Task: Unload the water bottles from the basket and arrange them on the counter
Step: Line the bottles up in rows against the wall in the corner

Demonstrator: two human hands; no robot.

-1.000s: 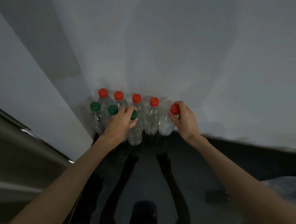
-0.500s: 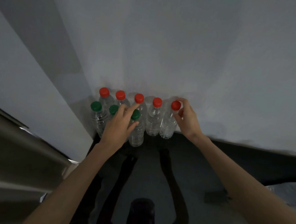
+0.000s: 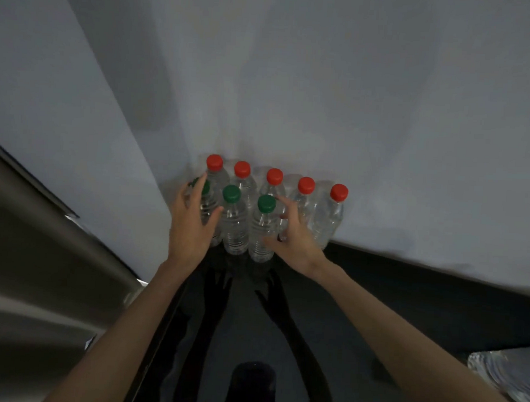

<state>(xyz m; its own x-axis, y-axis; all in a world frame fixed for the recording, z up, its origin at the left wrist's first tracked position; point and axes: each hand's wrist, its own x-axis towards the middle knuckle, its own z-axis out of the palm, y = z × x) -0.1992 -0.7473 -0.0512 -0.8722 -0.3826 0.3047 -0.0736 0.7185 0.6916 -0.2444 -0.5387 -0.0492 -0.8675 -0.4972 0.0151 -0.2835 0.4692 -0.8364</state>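
1. Five red-capped bottles (image 3: 274, 176) are standing upright in a row against the pale wall (image 3: 325, 81), at the back left corner of the dark, glossy counter (image 3: 406, 300).
2. Three green-capped bottles (image 3: 231, 193) are standing upright just in front of that row, packed side by side: the left green-capped bottle (image 3: 209, 202), the middle green-capped bottle (image 3: 234, 227) and the right green-capped bottle (image 3: 260, 231).
3. The left hand (image 3: 190, 227) is reaching forward on an outstretched forearm, its back facing the camera and its fingers straight and fanned wide. It is lying against the left green-capped bottle, with one fingertip covering part of the cap and the thumb sticking out toward the middle green-capped bottle.
4. The right hand (image 3: 295, 236) is coming in from the right with the wrist bent inward and the fingers spread loosely. Its thumb is crossing the lower body of the right green-capped bottle, while its forefinger is pointing up beside that bottle's shoulder. I cannot tell whether it is actually pressing on the plastic.
5. Both hands are flanking the green-capped trio, one at each end.
6. The counter is mirroring both forearms as dark shapes.
7. A brushed metal panel (image 3: 39, 266) is filling the left edge, and a pale blurred object (image 3: 506, 376) is showing at the lower right.
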